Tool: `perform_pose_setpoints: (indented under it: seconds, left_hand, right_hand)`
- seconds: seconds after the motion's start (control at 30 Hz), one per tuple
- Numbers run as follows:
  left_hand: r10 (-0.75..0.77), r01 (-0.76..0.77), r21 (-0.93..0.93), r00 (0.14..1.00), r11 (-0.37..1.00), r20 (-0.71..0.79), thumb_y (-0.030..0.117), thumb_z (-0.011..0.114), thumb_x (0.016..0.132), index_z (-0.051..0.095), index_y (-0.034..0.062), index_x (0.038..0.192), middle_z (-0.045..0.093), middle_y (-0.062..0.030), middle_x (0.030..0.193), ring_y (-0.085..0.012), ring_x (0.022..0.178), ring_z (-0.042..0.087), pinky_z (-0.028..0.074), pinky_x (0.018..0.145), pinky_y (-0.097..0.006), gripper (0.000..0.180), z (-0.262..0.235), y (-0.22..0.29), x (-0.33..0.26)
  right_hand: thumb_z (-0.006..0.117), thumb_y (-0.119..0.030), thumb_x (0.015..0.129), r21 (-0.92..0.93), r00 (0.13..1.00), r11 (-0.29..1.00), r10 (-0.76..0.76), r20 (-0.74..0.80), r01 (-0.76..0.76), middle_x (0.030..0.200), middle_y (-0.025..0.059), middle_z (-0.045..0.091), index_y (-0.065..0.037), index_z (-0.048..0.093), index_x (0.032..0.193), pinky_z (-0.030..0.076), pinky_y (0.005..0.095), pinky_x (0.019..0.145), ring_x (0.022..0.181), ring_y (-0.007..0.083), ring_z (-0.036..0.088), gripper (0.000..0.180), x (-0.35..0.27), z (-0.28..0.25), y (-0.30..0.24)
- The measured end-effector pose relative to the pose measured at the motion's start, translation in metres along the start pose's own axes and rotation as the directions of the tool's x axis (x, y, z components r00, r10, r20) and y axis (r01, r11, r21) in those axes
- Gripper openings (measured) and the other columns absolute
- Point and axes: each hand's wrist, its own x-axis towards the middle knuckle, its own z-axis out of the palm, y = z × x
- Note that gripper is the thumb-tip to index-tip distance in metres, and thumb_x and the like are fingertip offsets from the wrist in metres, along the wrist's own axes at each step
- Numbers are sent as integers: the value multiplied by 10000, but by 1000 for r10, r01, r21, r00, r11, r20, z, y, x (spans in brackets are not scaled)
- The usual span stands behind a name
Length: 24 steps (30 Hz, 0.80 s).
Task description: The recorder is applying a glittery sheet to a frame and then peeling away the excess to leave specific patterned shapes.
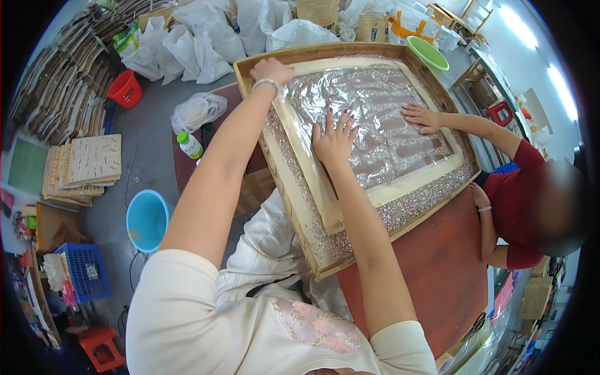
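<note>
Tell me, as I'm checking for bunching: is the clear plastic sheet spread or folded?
Spread: the clear plastic sheet covers the middle of the wooden tray, with glossy ripples.

Can see a tray (350, 50) on the red counter (419, 269), with a bottle (189, 145) and plastic bag (199, 111) left of the tray; farther left, on the floor (140, 164), a blue bucket (149, 222) and red bucket (125, 91).

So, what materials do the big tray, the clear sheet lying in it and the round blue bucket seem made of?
Tray: probably wood, plainly finished; it is brown with grain-like streaks.
Clear sheet: likely thin, glossy plastic film, given its wrinkles and bright reflections.
Bucket: probably smooth plastic, by its even blue colour.
</note>
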Motion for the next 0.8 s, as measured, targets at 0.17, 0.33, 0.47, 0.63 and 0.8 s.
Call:
perform_pose_setpoints:
  seconds: [0.17,0.33,0.47,0.63,0.8]
  left_hand:
    - [-306,249,-308,940,918,-152,502,642,721,278,-2,1432,206,-272,1502,-435,1411,127,156,1140,-498,945,25,-39,26]
    - [-293,241,-285,943,928,-158,435,657,714,208,-72,1425,238,-279,1474,-430,1399,144,87,1154,-476,982,30,-31,24]
    - [-303,194,-442,934,876,-189,447,667,716,140,-83,1426,263,-297,1449,-405,1381,215,138,1145,-476,1031,15,-31,19]
    - [-224,14,-575,929,818,-296,321,678,737,189,-95,1408,324,-319,1402,-425,1323,327,249,1119,-433,929,29,-46,10]
    - [-153,-32,-392,889,919,-431,225,674,765,457,-82,1180,469,-270,1201,-410,1140,492,404,1002,-447,560,20,-37,2]
  right_hand:
    - [346,-512,944,31,998,999,20,57,-22,1499,274,257,-80,289,1482,59,580,1138,1427,438,123,692,11,-15,-25]
    - [321,-522,966,72,969,997,-34,243,17,1508,220,279,-83,309,1471,89,545,1150,1422,417,164,669,54,-37,3]
    - [329,-495,973,111,968,986,-96,-231,124,1522,131,298,-127,333,1466,107,520,1158,1427,358,194,615,79,-45,9]
    - [305,-406,998,-25,986,1000,-3,167,7,1536,117,271,-177,338,1468,111,523,1158,1429,342,201,524,69,-1,16]
    - [300,-438,996,-61,968,983,-159,196,174,1544,131,244,-136,290,1479,122,557,1144,1433,365,168,569,104,-12,40]
